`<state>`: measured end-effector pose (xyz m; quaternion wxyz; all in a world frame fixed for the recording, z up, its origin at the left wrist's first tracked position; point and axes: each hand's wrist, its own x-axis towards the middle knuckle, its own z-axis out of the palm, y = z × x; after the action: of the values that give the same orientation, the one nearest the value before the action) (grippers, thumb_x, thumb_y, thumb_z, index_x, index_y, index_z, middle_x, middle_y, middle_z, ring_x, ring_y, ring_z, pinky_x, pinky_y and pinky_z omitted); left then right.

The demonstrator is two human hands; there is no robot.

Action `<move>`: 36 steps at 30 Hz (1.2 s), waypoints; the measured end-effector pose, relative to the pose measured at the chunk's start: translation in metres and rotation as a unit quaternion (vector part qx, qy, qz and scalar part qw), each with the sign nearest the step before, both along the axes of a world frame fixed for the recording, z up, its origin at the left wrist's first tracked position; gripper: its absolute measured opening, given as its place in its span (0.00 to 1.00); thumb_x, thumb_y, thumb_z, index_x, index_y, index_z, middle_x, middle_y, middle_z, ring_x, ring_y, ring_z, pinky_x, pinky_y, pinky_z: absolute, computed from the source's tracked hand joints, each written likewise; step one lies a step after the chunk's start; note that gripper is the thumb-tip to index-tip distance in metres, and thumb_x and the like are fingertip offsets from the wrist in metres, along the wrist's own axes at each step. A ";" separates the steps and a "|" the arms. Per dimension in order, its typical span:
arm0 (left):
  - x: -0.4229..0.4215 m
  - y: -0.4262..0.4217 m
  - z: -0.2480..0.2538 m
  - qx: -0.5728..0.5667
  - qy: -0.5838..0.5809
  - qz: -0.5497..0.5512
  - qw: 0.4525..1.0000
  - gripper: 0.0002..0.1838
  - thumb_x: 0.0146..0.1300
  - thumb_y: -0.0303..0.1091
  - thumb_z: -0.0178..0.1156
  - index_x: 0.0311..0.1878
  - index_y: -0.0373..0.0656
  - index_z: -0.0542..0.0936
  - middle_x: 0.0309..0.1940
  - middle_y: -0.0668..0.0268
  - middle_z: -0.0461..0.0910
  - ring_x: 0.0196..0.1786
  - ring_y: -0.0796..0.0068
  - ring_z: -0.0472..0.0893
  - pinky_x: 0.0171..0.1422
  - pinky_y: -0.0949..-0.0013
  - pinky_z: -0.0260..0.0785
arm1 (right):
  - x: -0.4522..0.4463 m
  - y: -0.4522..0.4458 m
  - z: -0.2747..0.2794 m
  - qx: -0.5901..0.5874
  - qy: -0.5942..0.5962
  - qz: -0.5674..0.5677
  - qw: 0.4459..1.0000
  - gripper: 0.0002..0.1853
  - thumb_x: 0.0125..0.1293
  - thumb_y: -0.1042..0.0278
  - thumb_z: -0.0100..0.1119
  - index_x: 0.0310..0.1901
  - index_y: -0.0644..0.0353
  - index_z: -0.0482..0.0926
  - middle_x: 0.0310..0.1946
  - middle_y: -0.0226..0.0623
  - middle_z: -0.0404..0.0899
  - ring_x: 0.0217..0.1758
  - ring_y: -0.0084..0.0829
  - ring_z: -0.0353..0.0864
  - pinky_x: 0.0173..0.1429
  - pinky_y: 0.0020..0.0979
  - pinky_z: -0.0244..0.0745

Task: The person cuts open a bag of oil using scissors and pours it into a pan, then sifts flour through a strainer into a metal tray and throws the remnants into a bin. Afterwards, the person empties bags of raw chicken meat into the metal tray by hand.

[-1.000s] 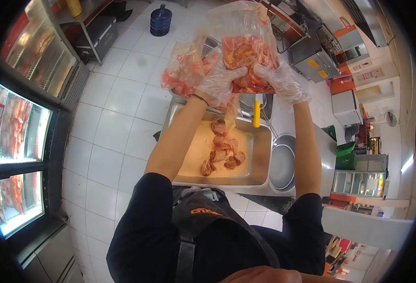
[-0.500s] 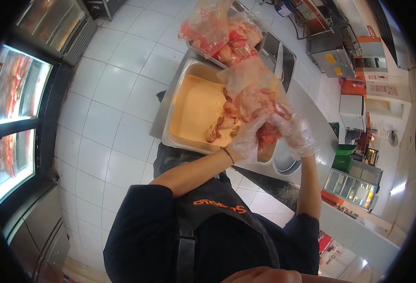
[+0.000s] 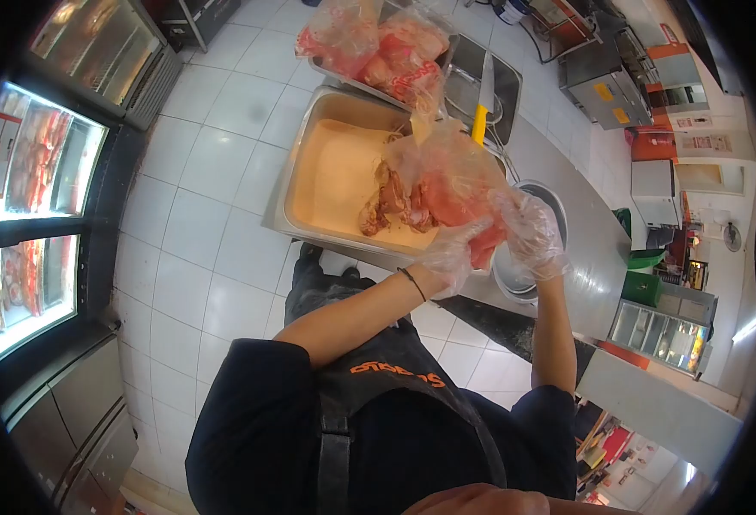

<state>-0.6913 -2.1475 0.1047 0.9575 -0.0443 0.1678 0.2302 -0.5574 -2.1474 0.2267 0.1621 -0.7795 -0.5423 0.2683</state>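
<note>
Between my gloved hands hangs a clear plastic bag with reddish raw meat showing at its lower end. My left hand grips the bag's near edge, its fingers closed. On the bag's right side, my right hand also has its fingers closed round the plastic. The bag slants over the right part of a deep metal pan, which holds an orange-tan liquid or coating. Several dark reddish meat pieces lie in the pan near my left hand. Clear gloves cover both hands.
Behind the pan, a metal tray holds more bagged raw meat. A yellow-handled knife lies across the sink. Round metal bowls stand right of my hands on the steel counter. Lit display fridges are at left.
The meat that bulged between my hands is now lower and less visible, and the bag hangs flatter. More meat pieces show in the pan. My view has shifted slightly, uncovering the knife's yellow handle.
</note>
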 end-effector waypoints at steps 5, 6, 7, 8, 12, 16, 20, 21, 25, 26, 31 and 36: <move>0.009 -0.003 0.008 0.052 -0.024 0.008 0.998 0.26 0.73 0.27 0.70 0.71 0.50 0.75 0.56 0.64 0.87 0.59 0.70 0.87 0.58 0.68 0.84 | 0.026 -0.024 0.013 0.064 0.060 -0.013 0.996 0.17 0.81 0.60 0.62 0.62 0.61 0.86 0.42 0.35 0.90 0.43 0.23 0.83 0.50 0.29 0.78; 0.007 -0.001 0.010 0.075 -0.028 0.010 0.997 0.30 0.71 0.24 0.70 0.74 0.50 0.72 0.57 0.63 0.86 0.59 0.68 0.88 0.58 0.67 0.85 | 0.033 -0.031 0.008 0.073 0.093 -0.039 0.992 0.17 0.81 0.63 0.62 0.64 0.61 0.85 0.45 0.33 0.90 0.46 0.21 0.83 0.52 0.28 0.78; 0.005 0.002 0.015 0.085 -0.035 0.031 0.995 0.35 0.69 0.21 0.70 0.76 0.51 0.68 0.60 0.62 0.83 0.61 0.67 0.86 0.60 0.66 0.85 | 0.037 -0.035 0.002 0.083 0.127 -0.065 0.986 0.18 0.81 0.65 0.62 0.66 0.61 0.83 0.47 0.32 0.90 0.49 0.20 0.83 0.53 0.27 0.78; 0.003 0.005 0.020 0.095 -0.042 0.051 0.993 0.41 0.68 0.18 0.70 0.79 0.52 0.64 0.64 0.62 0.81 0.64 0.66 0.85 0.62 0.65 0.85 | 0.038 -0.039 -0.004 0.109 0.169 -0.075 0.977 0.19 0.81 0.66 0.61 0.68 0.62 0.82 0.51 0.31 0.88 0.52 0.20 0.82 0.56 0.27 0.78; 0.013 0.025 0.000 0.285 0.025 0.170 0.943 0.55 0.62 0.10 0.70 0.85 0.57 0.52 0.75 0.60 0.69 0.72 0.65 0.78 0.71 0.62 0.82 | 0.046 -0.041 -0.027 0.148 0.257 -0.112 0.948 0.23 0.81 0.70 0.60 0.73 0.66 0.76 0.62 0.33 0.84 0.62 0.22 0.80 0.65 0.27 0.77; -0.015 0.082 0.016 0.363 0.037 0.135 0.921 0.58 0.60 0.10 0.69 0.87 0.53 0.49 0.79 0.62 0.65 0.79 0.64 0.70 0.77 0.59 0.76 | 0.018 -0.003 -0.028 0.198 0.280 -0.153 0.927 0.21 0.81 0.71 0.60 0.72 0.66 0.77 0.64 0.35 0.84 0.64 0.24 0.80 0.67 0.28 0.77; -0.038 0.156 0.036 0.468 0.074 0.166 0.865 0.62 0.58 0.12 0.71 0.89 0.50 0.44 0.81 0.61 0.62 0.82 0.64 0.65 0.80 0.60 0.72 | -0.004 0.062 -0.066 0.302 0.379 -0.208 0.850 0.18 0.81 0.69 0.61 0.67 0.67 0.81 0.61 0.35 0.85 0.64 0.25 0.81 0.70 0.29 0.74; -0.043 0.175 0.040 0.494 0.106 0.161 0.848 0.63 0.58 0.13 0.73 0.89 0.50 0.44 0.81 0.60 0.62 0.82 0.64 0.65 0.80 0.60 0.71 | -0.005 0.081 -0.077 0.316 0.389 -0.196 0.843 0.18 0.81 0.69 0.61 0.67 0.67 0.81 0.61 0.35 0.85 0.64 0.25 0.81 0.70 0.29 0.75; -0.090 0.219 0.071 0.482 0.202 0.207 0.827 0.62 0.56 0.20 0.78 0.88 0.46 0.47 0.79 0.53 0.63 0.79 0.59 0.68 0.79 0.59 0.70 | -0.017 0.162 -0.097 0.338 0.436 -0.186 0.813 0.18 0.81 0.64 0.61 0.65 0.64 0.82 0.57 0.35 0.86 0.57 0.25 0.83 0.63 0.31 0.78; -0.100 0.224 0.072 0.445 0.220 0.233 0.836 0.62 0.56 0.20 0.77 0.87 0.44 0.47 0.78 0.52 0.64 0.78 0.58 0.69 0.79 0.58 0.70 | -0.024 0.181 -0.090 0.315 0.445 -0.197 0.815 0.18 0.81 0.62 0.61 0.64 0.64 0.82 0.55 0.35 0.86 0.55 0.25 0.83 0.61 0.31 0.78; -0.131 0.291 0.003 0.361 0.374 0.385 0.762 0.50 0.60 0.24 0.75 0.82 0.39 0.56 0.77 0.47 0.65 0.73 0.58 0.73 0.74 0.57 0.72 | -0.010 0.286 -0.123 0.162 0.313 -0.185 0.917 0.20 0.76 0.57 0.64 0.61 0.62 0.84 0.48 0.36 0.87 0.49 0.28 0.84 0.55 0.33 0.77; -0.161 0.340 -0.001 0.508 0.648 0.215 0.525 0.27 0.67 0.43 0.71 0.65 0.42 0.77 0.57 0.49 0.83 0.57 0.51 0.84 0.63 0.54 0.77 | -0.025 0.323 -0.138 0.277 0.243 -0.155 0.917 0.19 0.74 0.59 0.64 0.59 0.63 0.84 0.42 0.33 0.86 0.43 0.26 0.81 0.49 0.32 0.75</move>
<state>-0.8524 -1.8071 0.1040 0.3669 0.5763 0.5825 0.4403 -0.5824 -1.8243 0.0885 0.5381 -0.6882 -0.4116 0.2597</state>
